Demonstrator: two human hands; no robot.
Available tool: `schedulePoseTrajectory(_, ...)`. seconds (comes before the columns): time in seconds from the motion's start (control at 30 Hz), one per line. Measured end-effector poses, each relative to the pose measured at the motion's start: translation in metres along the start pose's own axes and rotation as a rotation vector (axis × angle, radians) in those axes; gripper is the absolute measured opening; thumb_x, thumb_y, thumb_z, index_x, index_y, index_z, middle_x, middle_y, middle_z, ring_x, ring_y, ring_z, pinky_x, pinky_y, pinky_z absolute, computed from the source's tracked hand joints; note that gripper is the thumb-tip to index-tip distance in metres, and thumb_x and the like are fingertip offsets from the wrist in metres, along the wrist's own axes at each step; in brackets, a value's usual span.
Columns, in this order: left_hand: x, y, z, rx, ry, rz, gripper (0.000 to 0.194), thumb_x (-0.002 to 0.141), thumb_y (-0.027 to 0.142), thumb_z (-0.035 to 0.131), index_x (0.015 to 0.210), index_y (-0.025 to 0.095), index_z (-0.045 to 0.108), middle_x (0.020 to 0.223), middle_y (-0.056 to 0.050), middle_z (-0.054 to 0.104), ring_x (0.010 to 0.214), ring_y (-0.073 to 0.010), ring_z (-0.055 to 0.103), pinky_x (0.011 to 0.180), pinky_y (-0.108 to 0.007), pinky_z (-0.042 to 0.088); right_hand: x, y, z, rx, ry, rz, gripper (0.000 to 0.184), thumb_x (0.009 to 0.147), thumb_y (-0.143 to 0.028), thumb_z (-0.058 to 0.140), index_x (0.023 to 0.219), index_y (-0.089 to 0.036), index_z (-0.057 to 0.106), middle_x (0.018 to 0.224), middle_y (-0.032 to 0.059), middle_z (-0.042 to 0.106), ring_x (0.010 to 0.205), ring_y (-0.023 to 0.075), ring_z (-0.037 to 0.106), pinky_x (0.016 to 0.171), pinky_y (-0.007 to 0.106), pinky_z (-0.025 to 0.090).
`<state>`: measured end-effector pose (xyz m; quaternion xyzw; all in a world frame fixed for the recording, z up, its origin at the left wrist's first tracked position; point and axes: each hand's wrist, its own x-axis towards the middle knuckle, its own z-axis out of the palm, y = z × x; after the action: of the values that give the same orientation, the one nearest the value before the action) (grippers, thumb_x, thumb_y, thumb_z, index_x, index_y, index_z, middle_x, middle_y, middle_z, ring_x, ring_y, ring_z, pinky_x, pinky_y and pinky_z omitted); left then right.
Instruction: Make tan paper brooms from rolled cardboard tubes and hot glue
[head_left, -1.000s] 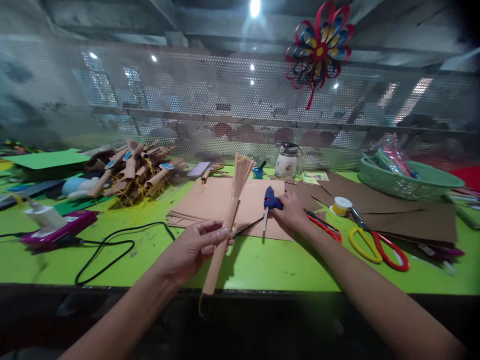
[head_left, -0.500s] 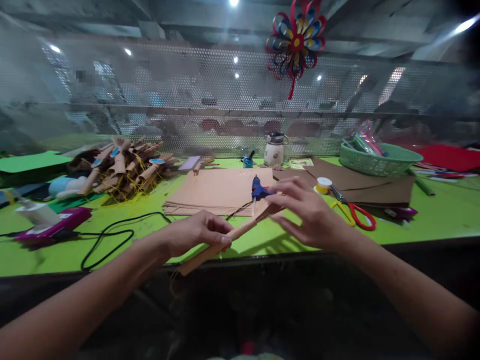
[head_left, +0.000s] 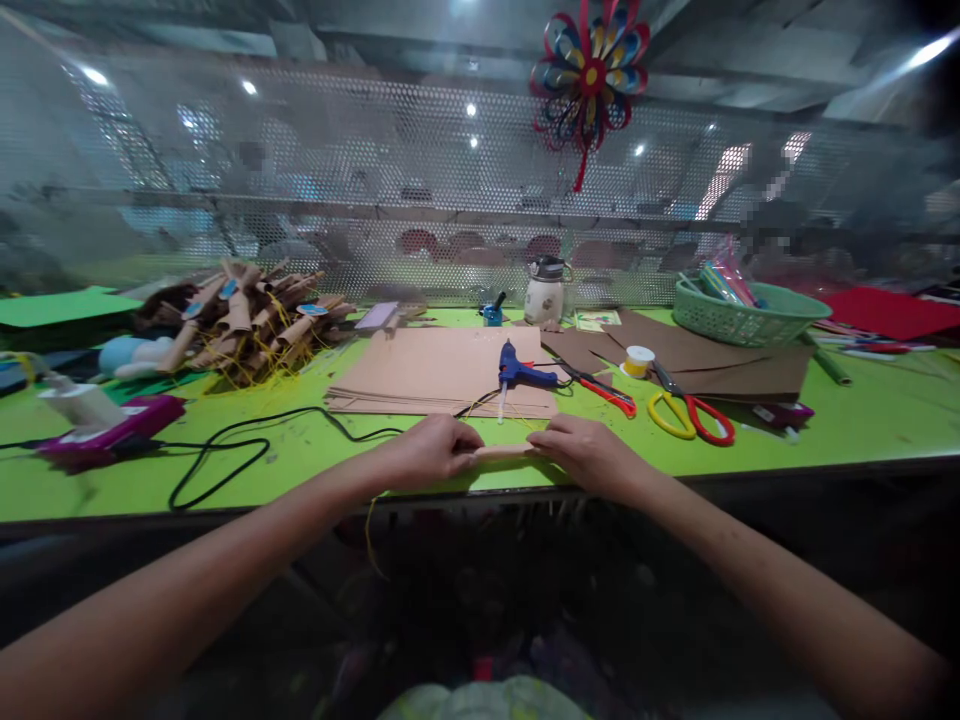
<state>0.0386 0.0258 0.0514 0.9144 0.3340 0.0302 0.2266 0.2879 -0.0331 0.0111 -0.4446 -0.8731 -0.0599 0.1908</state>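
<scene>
A thin brown rolled paper tube point(head_left: 504, 453) lies level between my hands at the table's front edge. My left hand point(head_left: 431, 452) is closed round its left end, and my right hand point(head_left: 589, 455) closes on the right end. Much of the tube is hidden under my fingers. Yellow string point(head_left: 370, 535) hangs below my left wrist. Just beyond my hands, a blue glue gun point(head_left: 517, 370) stands nozzle-up in front of a stack of brown cardboard sheets point(head_left: 420, 365). Scissors with red handles point(head_left: 611, 395) lie to its right.
Red-and-yellow scissors point(head_left: 690, 412) and a spool point(head_left: 637, 360) lie on the right, before a green basket point(head_left: 750, 312). Rolled brown paper pieces point(head_left: 247, 325) are heaped at left. A black cord point(head_left: 225, 480) loops near a purple power strip point(head_left: 135, 430). A jar point(head_left: 545, 290) stands behind.
The tube went from slanted to level. My right hand came down from its raised, spread pose and closed on the tube's right end, uncovering the red-handled scissors behind.
</scene>
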Motion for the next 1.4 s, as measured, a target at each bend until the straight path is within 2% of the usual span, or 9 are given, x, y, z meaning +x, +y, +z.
schedulePoseTrajectory(0.13,-0.008,0.002,0.016,0.184,0.181,0.056,0.028,0.088,0.027,0.042,0.089,0.016,0.068,0.077,-0.005,0.063,0.069,-0.0155,0.054,0.061,-0.025,0.034,0.001,0.003,0.007,0.031,0.015,-0.028,0.022,0.094,-0.022,0.044,0.105,-0.019,0.063,0.082,0.0061,0.058,0.074,0.0151,0.051,0.063,0.024,0.036)
schedulePoseTrajectory(0.27,-0.013,0.001,0.024,0.246,0.252,0.099,0.028,0.091,0.024,0.04,0.091,0.016,0.067,0.084,-0.007,0.06,0.078,-0.0173,0.054,0.066,-0.026,0.037,0.001,0.004,0.008,0.046,-0.004,-0.062,0.023,0.094,-0.019,0.044,0.108,-0.021,0.063,0.08,0.0059,0.057,0.077,0.0165,0.05,0.064,0.025,0.036)
schedulePoseTrajectory(0.53,-0.009,-0.004,0.028,0.295,0.25,0.086,0.026,0.091,0.024,0.04,0.088,0.018,0.065,0.081,-0.006,0.056,0.074,-0.0174,0.051,0.062,-0.027,0.034,0.005,0.006,0.009,0.082,-0.019,-0.025,0.023,0.094,-0.024,0.045,0.104,-0.023,0.066,0.083,0.0058,0.054,0.075,0.0155,0.051,0.063,0.024,0.036)
schedulePoseTrajectory(0.83,-0.005,-0.012,0.028,0.185,0.245,0.08,0.026,0.091,0.027,0.043,0.091,0.018,0.068,0.078,-0.005,0.053,0.074,-0.0169,0.05,0.063,-0.026,0.036,0.013,0.009,0.007,0.136,-0.06,-0.057,0.024,0.094,-0.026,0.046,0.099,-0.02,0.069,0.078,0.0052,0.053,0.073,0.0152,0.05,0.062,0.025,0.036)
schedulePoseTrajectory(1.2,-0.012,-0.011,0.042,0.232,0.392,0.187,0.028,0.092,0.022,0.04,0.098,0.018,0.067,0.084,-0.007,0.053,0.076,-0.0162,0.048,0.065,-0.027,0.037,0.005,0.01,0.022,0.203,0.099,-0.09,0.024,0.093,-0.025,0.047,0.101,-0.018,0.069,0.078,0.0068,0.055,0.077,0.018,0.05,0.065,0.029,0.041)
schedulePoseTrajectory(1.4,-0.013,-0.012,0.038,0.195,0.366,0.226,0.032,0.094,0.029,0.038,0.099,0.017,0.067,0.088,-0.008,0.053,0.082,-0.0176,0.049,0.073,-0.029,0.04,0.006,0.009,0.025,0.2,0.12,-0.091,0.022,0.092,-0.025,0.049,0.097,-0.019,0.069,0.079,0.0071,0.056,0.077,0.0185,0.05,0.065,0.029,0.042)
